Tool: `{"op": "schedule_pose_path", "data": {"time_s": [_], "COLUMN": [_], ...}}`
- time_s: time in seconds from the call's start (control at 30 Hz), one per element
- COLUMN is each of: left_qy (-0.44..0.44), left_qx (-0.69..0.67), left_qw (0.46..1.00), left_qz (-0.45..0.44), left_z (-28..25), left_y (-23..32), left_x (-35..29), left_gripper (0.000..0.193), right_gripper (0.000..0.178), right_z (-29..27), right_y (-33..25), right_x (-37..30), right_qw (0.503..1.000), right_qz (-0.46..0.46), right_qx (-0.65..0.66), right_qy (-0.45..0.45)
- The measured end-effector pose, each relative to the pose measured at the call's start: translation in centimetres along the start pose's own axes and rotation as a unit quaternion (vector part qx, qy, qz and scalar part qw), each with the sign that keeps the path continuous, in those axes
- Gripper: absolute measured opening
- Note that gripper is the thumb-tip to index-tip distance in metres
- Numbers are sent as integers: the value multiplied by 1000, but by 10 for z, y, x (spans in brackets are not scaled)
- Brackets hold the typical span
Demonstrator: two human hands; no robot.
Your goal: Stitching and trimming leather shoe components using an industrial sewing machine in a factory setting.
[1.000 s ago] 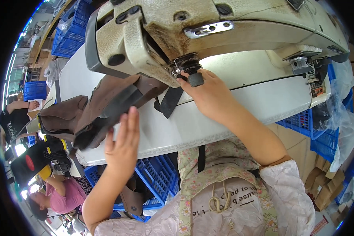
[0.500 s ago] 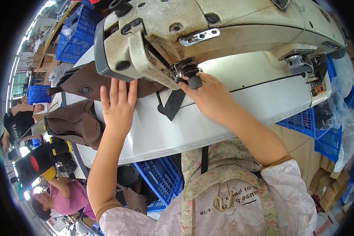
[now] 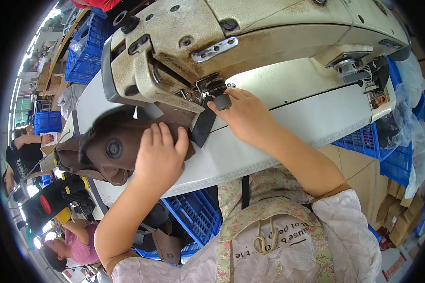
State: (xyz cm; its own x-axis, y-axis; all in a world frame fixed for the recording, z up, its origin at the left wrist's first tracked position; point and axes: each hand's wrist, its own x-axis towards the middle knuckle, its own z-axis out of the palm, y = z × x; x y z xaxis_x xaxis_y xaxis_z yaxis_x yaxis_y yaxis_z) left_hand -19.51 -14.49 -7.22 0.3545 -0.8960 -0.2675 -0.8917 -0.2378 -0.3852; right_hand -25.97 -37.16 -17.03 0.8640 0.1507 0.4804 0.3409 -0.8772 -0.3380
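The left hand rests on the brown leather piece, fingers bent and thumb set apart; whether it pinches the leather cannot be told. The right hand is positioned with its fingertips at the dark knob; its grip is partly hidden and cannot be determined. The leather piece, bearing a round dark badge, lies on the white bench, left of the knob. A black strip lies between the two hands. The sewing machine stands on the far side. Below the near edge is a blue crate.
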Motion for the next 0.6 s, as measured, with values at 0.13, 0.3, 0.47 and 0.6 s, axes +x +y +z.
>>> {"op": "schedule_pose_path", "data": {"time_s": [0.13, 0.3, 0.47, 0.6], "left_qy": [-18, 28, 74, 63], "left_qx": [10, -35, -19, -5], "left_qw": [1000, 998, 995, 994], "left_qz": [-10, -48, -59, -89], "left_z": [12, 19, 20, 11], "left_y": [10, 17, 41, 60], "left_x": [6, 14, 20, 24], "left_gripper": [71, 42, 34, 33], "right_gripper": [36, 33, 18, 22], "right_z": [0, 0, -1, -4], "right_y": [-1, 0, 9, 13], "right_x": [1, -2, -3, -2], "right_qw": [1000, 1000, 1000, 998], "right_qz": [11, 9, 0, 0], "right_qx": [26, 5, 20, 51], "right_qy": [-7, -13, -18, -33]}}
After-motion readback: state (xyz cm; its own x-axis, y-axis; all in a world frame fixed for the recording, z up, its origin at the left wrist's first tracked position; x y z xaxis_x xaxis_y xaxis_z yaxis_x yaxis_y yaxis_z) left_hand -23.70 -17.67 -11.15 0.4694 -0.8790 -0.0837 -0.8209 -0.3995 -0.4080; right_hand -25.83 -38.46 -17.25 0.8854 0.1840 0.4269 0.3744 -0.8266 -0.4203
